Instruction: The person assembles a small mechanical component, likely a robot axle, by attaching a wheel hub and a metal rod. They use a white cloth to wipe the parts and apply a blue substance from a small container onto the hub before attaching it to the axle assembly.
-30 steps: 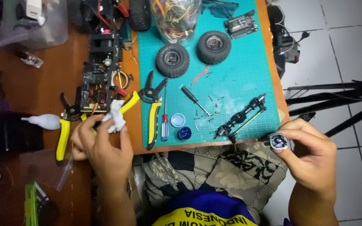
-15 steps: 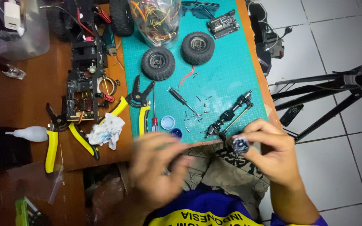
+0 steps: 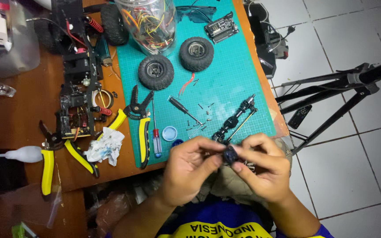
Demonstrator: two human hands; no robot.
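Small dark round part (image 3: 230,154) held above lap, just off worktop (image 3: 18,114) edge. Left hand (image 3: 189,169) and right hand (image 3: 261,167) both pinch it between fingertips. Axle assembly (image 3: 237,120) lies near on teal mat (image 3: 225,79); screwdriver (image 3: 155,128) beside.

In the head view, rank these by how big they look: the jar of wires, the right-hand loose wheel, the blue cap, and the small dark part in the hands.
1. jar of wires, partly cut off at the top
2. loose wheel
3. blue cap and small dark part: look alike, and the part is nearer the camera and half covered by both hands, so unranked
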